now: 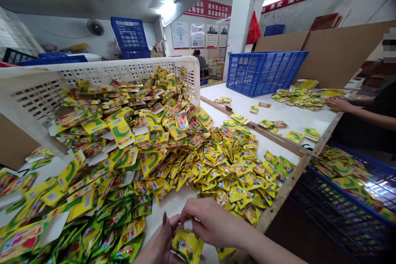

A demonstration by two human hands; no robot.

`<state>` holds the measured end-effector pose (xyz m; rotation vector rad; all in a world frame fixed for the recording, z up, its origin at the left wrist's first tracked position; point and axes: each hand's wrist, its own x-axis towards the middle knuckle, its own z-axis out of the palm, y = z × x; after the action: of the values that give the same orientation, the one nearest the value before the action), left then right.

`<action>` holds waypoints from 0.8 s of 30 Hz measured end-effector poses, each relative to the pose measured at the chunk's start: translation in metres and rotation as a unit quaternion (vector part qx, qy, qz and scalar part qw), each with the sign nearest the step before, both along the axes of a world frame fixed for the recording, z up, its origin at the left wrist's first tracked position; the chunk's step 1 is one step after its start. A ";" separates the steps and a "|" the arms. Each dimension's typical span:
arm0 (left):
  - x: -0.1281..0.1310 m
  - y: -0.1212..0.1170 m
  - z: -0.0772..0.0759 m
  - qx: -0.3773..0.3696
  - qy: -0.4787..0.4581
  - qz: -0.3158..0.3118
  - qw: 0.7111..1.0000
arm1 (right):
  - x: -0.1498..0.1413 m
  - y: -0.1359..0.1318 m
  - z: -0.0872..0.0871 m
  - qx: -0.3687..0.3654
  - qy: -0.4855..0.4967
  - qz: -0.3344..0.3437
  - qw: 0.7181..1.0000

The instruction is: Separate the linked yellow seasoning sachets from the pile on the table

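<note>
Yellow foil sachets (216, 165) are lying heaped across the white surface (173, 206) in front of us, spilling out of a tipped white crate (102, 70). We are working at the near edge: our left hand (161, 241) and right hand (213, 222) are both closing around one small bundle of sachets (187, 245), left fingers cupping it from below, right fingers curling over the top. To do this well, we are judging that the packets should be squared up flush between the fingertips, with light pressure so the slippery foil is not sliding apart.

Open room is scarce. A bare strip of surface is running from our hands toward the heap. The wooden rim (281, 194) on the right is lying just beside loose sachets, and a blue basket (346, 214) is sitting below it, partly filled. Another person's hand (338, 104) is resting on a separate pile (305, 97) across the far table, well apart from ours, near a blue crate (262, 72).
</note>
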<state>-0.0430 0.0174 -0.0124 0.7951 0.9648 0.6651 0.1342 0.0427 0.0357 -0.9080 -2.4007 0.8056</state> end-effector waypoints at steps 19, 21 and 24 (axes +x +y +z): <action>0.013 0.024 0.010 0.193 0.147 0.039 0.969 | 0.012 -0.017 -0.044 -0.164 0.002 -0.087 0.983; 0.017 0.021 0.009 0.196 0.163 0.041 0.966 | 0.010 -0.017 -0.061 -0.118 0.033 -0.106 0.987; 0.008 0.017 0.006 0.208 0.204 0.032 0.956 | 0.009 -0.016 -0.081 0.055 0.061 -0.135 0.987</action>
<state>-0.0346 0.0341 -0.0062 1.3147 1.2458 0.7910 0.1428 0.0262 -0.0449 -1.0765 -2.1356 0.6017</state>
